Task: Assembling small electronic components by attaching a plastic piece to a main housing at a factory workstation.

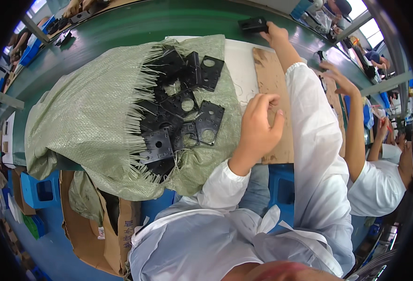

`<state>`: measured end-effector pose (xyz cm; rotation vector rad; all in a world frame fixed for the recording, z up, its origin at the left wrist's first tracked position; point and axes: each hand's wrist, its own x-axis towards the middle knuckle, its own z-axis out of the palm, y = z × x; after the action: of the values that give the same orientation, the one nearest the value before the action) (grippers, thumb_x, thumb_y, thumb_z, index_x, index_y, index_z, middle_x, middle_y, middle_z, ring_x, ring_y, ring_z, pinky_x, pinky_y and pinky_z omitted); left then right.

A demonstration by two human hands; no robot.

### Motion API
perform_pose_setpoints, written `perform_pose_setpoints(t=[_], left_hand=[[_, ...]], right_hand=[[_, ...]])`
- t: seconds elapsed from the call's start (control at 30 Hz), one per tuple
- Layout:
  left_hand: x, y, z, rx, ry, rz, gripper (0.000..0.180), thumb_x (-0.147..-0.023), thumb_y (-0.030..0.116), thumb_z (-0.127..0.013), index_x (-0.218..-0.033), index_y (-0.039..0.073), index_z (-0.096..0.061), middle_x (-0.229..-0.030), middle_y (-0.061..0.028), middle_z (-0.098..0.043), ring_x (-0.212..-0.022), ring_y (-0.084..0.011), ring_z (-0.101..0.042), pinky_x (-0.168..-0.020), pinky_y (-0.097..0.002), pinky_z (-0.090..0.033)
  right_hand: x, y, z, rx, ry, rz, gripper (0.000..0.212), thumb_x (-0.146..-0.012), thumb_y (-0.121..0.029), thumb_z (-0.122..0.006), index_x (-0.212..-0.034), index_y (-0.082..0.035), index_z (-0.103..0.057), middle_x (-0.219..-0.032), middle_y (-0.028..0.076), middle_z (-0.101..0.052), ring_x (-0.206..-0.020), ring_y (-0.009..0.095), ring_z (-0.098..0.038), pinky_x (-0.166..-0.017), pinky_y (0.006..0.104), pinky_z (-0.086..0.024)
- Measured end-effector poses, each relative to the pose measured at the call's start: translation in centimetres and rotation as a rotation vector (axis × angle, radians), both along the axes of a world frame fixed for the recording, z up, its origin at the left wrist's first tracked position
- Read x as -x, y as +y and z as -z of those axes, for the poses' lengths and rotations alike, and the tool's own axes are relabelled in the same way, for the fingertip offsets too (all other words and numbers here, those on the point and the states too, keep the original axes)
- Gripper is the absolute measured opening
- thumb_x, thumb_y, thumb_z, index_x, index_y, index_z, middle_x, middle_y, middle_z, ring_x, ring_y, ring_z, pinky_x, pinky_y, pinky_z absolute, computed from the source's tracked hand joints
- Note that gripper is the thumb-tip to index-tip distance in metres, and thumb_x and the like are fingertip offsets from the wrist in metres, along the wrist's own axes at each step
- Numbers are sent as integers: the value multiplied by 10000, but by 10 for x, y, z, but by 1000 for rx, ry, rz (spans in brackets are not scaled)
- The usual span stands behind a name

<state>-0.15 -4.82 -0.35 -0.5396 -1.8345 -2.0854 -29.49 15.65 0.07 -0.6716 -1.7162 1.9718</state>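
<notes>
My right hand (276,35) reaches far over the green belt, its fingers closed on the right end of a black plastic part (251,25). My left hand (259,130) hovers above the edge of a brown board, loosely curled with the thumb apart and nothing in it. Left of it, an open woven sack (92,107) with a frayed mouth lies on its side. Several flat black plastic plates (211,117) with round holes spill out of the mouth in a heap. How many more lie inside the sack is hidden.
The brown board (274,84) lies beside the sack on the bench. Beyond runs the green belt (136,27). A co-worker's hand (343,84) is raised close to my right arm. Below stand an open cardboard box (82,234) and a blue stool (40,189).
</notes>
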Motion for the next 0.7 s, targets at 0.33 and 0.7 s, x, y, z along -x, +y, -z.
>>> perform_pose_setpoints(t=[0.33, 0.7], left_hand=[[2, -6, -1, -101, -16, -2, 173, -804, -19, -603, -977, -32, -613, -875, -118, -626, -766, -200, -598, -722, -301, -486], [0, -1, 5, -145, -14, -21, 97, -850, -15, -579, -931, -21, -633, -839, -48, -643, -769, -109, -580, -732, -254, -472]], right_hand=[[-80, -96, -34, -1438, 450, -884, 527, -678, -151, -698, -1195, -79, -627, -1166, 143, -635, -1121, 339, -564, -1007, 409, -422], [-157, -121, -33, -1752, 191, -1033, 810, -595, -390, -844, -1294, -117, -538, -1112, 90, -544, -1077, 287, -467, -931, 424, -315]])
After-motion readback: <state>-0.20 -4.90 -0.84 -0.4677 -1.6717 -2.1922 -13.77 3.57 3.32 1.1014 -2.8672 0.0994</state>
